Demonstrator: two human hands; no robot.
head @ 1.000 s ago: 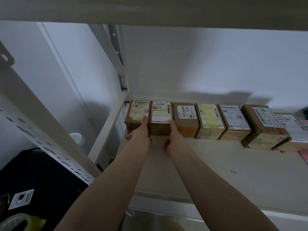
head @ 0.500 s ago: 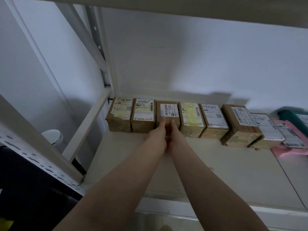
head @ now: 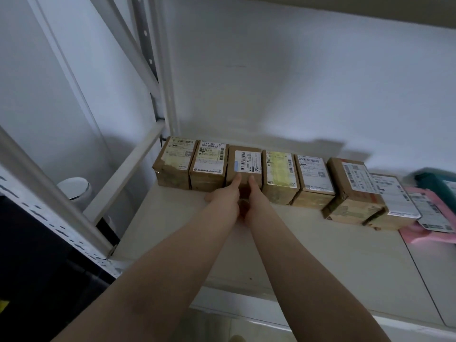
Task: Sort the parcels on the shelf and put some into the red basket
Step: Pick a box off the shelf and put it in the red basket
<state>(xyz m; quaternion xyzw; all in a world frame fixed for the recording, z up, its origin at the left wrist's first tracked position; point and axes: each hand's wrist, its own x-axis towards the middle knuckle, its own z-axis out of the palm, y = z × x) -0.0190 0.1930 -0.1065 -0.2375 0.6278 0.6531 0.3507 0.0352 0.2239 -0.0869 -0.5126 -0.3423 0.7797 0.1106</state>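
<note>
Just ahead of my fingertips: third brown cardboard parcel (head: 244, 166) from the row's left end, white label up, long axis running away from me.
My left hand (head: 225, 197): flat on its front face, grasping nothing.
My right hand (head: 254, 196): same, equally near.
Beyond: white metal shelf (head: 320, 255); red basket unseen.

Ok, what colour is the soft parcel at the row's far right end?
Pink, seen in the head view.
</note>
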